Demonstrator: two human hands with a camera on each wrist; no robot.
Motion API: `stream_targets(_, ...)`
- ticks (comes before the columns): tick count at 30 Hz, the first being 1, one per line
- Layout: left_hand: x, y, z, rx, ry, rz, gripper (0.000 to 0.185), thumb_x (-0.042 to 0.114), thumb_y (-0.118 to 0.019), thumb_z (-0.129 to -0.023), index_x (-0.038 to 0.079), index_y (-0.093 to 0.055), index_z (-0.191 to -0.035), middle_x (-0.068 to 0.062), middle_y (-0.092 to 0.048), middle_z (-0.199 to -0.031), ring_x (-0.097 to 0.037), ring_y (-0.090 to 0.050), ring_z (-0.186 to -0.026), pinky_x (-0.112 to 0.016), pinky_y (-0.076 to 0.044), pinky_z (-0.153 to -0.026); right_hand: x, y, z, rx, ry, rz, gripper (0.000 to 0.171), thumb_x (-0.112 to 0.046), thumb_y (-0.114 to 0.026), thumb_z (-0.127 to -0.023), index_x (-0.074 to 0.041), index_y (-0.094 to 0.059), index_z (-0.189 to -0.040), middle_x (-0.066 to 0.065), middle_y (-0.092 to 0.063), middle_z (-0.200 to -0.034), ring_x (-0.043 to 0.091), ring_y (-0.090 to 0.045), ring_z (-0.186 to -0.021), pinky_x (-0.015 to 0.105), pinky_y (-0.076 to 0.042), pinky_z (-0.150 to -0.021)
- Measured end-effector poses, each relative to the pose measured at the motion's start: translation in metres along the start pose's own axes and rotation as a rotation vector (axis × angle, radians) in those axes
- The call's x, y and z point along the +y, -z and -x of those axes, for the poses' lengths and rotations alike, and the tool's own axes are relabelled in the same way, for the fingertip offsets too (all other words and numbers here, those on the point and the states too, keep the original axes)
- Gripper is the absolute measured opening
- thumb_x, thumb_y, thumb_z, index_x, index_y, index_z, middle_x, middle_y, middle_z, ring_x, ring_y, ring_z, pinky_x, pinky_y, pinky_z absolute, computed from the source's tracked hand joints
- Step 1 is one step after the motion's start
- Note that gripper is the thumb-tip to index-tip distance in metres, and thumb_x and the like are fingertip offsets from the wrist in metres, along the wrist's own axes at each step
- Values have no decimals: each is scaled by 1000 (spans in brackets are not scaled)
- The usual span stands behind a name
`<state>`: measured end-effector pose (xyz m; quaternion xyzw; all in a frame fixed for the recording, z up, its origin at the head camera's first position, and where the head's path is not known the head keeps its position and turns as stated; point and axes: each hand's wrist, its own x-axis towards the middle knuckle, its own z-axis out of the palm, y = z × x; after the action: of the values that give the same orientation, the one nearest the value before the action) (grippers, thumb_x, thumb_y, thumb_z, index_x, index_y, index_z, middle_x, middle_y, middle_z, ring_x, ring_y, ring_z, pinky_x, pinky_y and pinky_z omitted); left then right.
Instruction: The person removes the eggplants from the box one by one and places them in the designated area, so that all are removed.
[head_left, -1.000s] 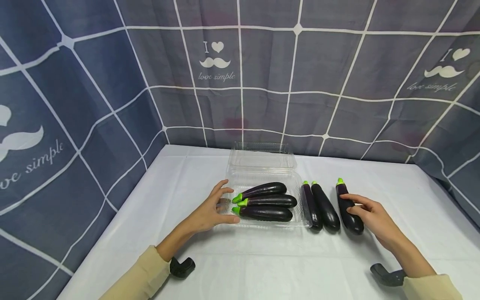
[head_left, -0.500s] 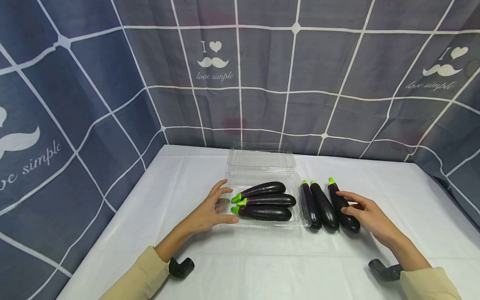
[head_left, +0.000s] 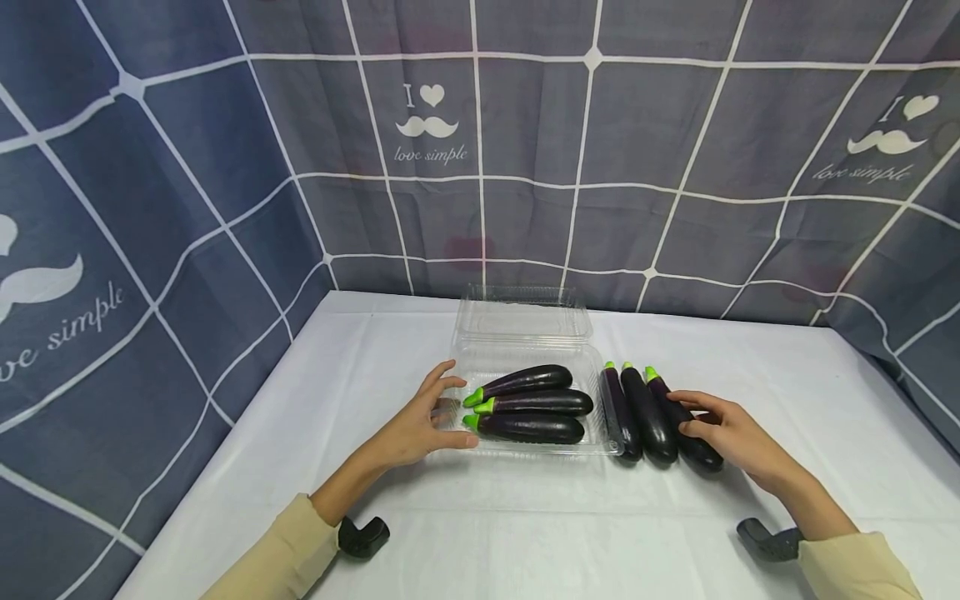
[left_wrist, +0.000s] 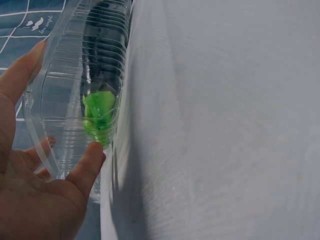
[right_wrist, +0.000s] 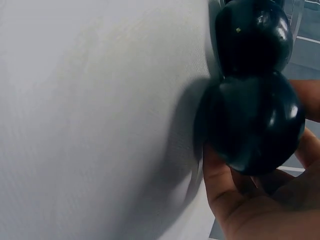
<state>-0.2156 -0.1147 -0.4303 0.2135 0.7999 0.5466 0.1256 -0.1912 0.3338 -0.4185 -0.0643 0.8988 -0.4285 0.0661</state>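
A clear plastic clamshell box point(head_left: 465, 354) lies with its lid raised at the back; 3 eggplants, including the front eggplant point(head_left: 528, 428), lie crosswise in it. My left hand point(head_left: 408, 429) holds the box's left side, thumb at the front corner and fingers along the side wall; an eggplant's green cap point(left_wrist: 100, 107) shows through the plastic. Right of the box, an eggplant point(head_left: 621, 417) and another eggplant point(head_left: 648, 417) lie side by side. My right hand point(head_left: 731, 437) grips the outermost eggplant point(right_wrist: 252, 122), thumb and fingers on opposite sides; its rounded end touches its neighbour.
The white-covered table point(head_left: 540, 525) meets a grey-blue grid curtain point(head_left: 525, 208) at the back and sides. A black curved piece point(head_left: 363, 536) sits at my left wrist, and another black piece point(head_left: 770, 542) at my right wrist.
My right hand has shifted its eggplant leftward, and the green-capped end has swung left against the neighbouring eggplant. My left hand and the box stay in place.
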Motion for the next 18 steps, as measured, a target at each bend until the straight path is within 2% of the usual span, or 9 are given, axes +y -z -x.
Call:
stream_targets(3, 0, 0, 0, -1, -2, 0, 78, 23, -83, -82, 2, -39, -143, -4, -1, -163, -37, -32, -137, -58, -32, -108, 1, -1, -1, 1, 5, 11, 49, -9, -62, -94, 1, -50, -140, 27, -52, -132, 20, -56, -105, 23, -48, -77)
stream_targets(11, -2, 1, -1, 1, -1, -6, 79, 24, -83, -82, 2, -39, -143, -4, -1, -163, -37, -30, -138, -60, -32, -107, 3, 0, -3, -7, 6, 0, 51, -15, -65, -94, -2, -51, -142, 22, -54, -135, 12, -55, -97, 24, -47, -76)
stream_targets(18, -2, 0, -1, 2, -1, -10, 80, 25, -83, -81, 2, -39, -143, -4, -1, -164, -38, -28, -139, -59, -32, -107, 5, 1, 0, -12, -15, -18, 55, -22, -65, -96, -3, -48, -145, 23, -50, -139, 15, -55, -98, 26, -47, -76)
